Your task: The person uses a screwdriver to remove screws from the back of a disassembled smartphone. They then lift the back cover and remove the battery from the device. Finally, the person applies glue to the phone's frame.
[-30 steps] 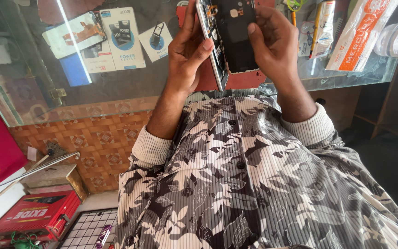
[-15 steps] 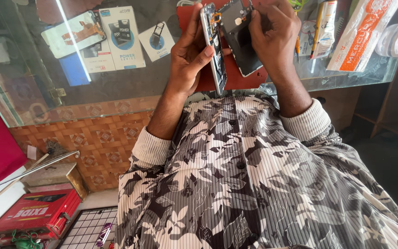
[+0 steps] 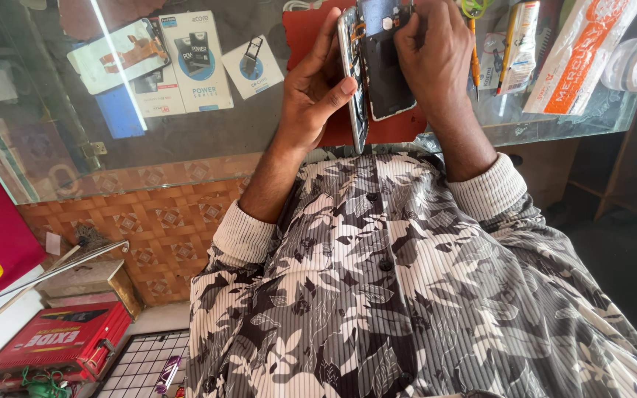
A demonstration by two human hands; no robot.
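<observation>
**Fingers clamped on opened phone, both hands engaged**

Fingers (image 3: 333, 44) of left hand (image 3: 311, 88) curled around silver phone frame (image 3: 353, 88), thumb tip pressed on its near edge; grip narrow, holding. Right hand (image 3: 436, 55) closed over dark back cover (image 3: 385, 70), fingertips at upper edge near camera cut-out; exact finger spacing partly hidden behind cover.

Nearest to camera: patterned grey-and-white shirt (image 3: 377, 295), ribbed cuffs at both wrists. Lower left, well apart from hands: red box (image 3: 60, 343), wire grid (image 3: 141, 365).

Mid-range: phone held above red mat (image 3: 311, 29) on glass counter (image 3: 186, 140), just beyond chest. Frame seen nearly edge-on, long axis running away from body, near end pointing toward shirt, far end toward top of view. Cover beside frame on right, parallel, touching or nearly touching along far portion; cannot tell which.

Compared with half a second ago: cover then tilted outward at an angle from frame, now swung closer and roughly parallel. One second ago: cover lay flatter, wider face to camera. Left-hand hold unchanged throughout.

Farther: white accessory packets (image 3: 193, 63) and blue card (image 3: 121, 110) under glass at left; yellow-handled tool (image 3: 473, 51), orange-and-white packet (image 3: 580, 51) at right, near but clear of right hand.
</observation>
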